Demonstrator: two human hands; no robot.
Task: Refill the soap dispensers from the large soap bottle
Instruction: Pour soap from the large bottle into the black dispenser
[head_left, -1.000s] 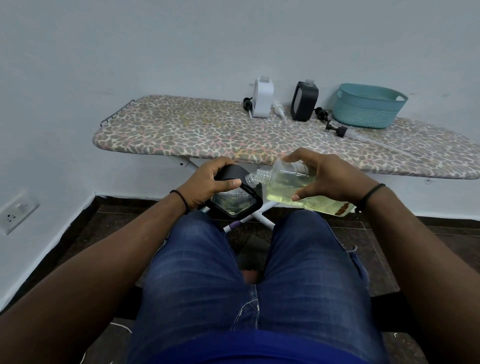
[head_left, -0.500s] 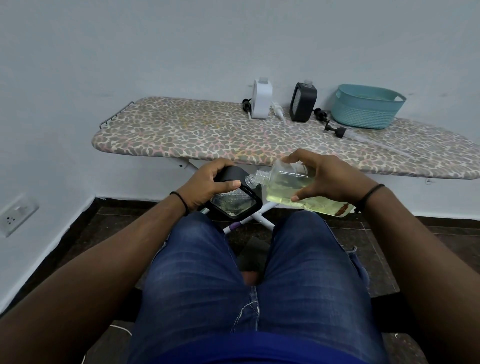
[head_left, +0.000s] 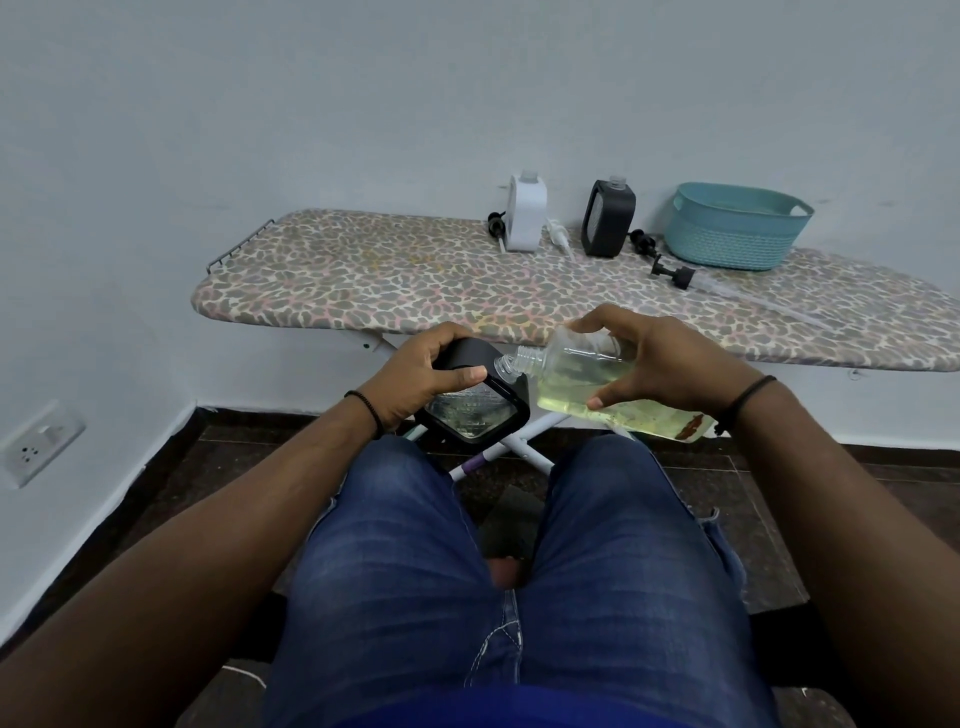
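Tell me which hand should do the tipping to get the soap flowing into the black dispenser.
Right. The right hand grips the large soap bottle, lying nearly flat with its open neck at the black dispenser. The left hand only steadies the dispenser, so probably it should hold.

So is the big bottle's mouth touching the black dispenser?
Cannot tell. In the head view the large soap bottle's mouth overlaps the black dispenser's top edge; no gap or contact shows.

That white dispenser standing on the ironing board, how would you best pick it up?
Grip the white dispenser around its flat, upright body, coming from the front with thumb and fingers on the two side faces. Its open neck on top is narrow, and loose pump heads lie beside its base, so probably avoid reaching low.
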